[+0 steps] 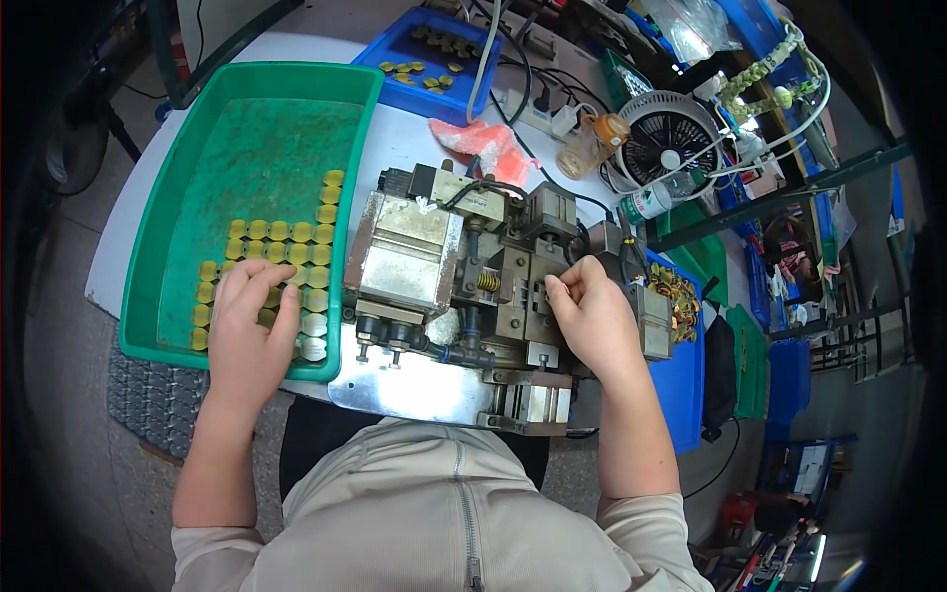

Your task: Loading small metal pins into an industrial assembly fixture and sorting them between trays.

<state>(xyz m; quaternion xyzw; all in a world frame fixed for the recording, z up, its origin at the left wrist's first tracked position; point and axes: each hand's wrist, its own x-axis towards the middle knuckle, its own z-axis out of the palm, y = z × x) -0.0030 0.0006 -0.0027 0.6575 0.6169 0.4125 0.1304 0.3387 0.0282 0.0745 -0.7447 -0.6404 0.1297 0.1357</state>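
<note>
My left hand (254, 318) reaches over the green tray (158, 227), with its thumb apart from its bent fingers. Beneath and around it lie rows of small yellow, brass-coloured metal pieces (278, 231), some of which it hides. At the tray's near right corner a few pieces look silvery (313, 348). My right hand (595, 314) is at the metal clamping machine (513, 296), thumb and forefinger pinched together beside its central jaws. Whatever lies between those fingertips is too small and covered to make out. A coiled spring (487, 282) shows left of the jaws.
Behind the machine lie a pink-and-white cloth (488, 148) and a blue tray (414, 94) with more yellow pieces. A jar with an orange lid (592, 145), a fan (671, 133) and cables stand at the back right. Another blue bin (681, 380) holds brass-coloured parts on the right.
</note>
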